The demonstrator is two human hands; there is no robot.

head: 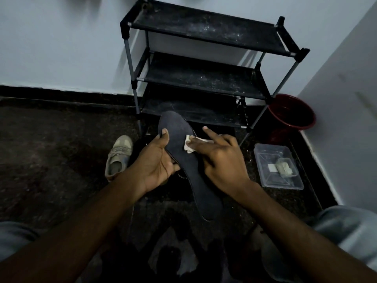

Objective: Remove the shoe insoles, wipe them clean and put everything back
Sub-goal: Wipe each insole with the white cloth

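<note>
- One dark insole (201,193) is out of its shoe and held in the air above the floor (51,150), between the two hands. Its long axis runs from the toe at 11 o'clock to the heel at 5 o'clock, nearest the person.
- Its upper face is a matt charcoal fabric, flat and unbent. In this dim light I can make out no marks or dirt on it.
- The left grip (157,162) sits at the insole's 9 o'clock edge. The thumb (164,133) lies on top near the toe and the fingers are curled beneath, clamping the edge.
- The right grip (221,158) comes in from 3 o'clock with its fingers fairly straight, pressing a small white wipe (188,145) onto the forefoot. The index finger is lifted clear and the thumb is hidden.
- Most of the insole's length lies toward 5 o'clock of the wipe, so the stroke probably runs down that axis to the heel while the left grip steadies it.
- A beige shoe (119,156) lies on the floor at 9 o'clock of the insole.
- A clear plastic container (263,160) with folded cloths inside sits at 3 o'clock.
- A black shoe rack (204,72) stands at 12 o'clock, and a red bucket (293,126) is at 2 o'clock.
</note>
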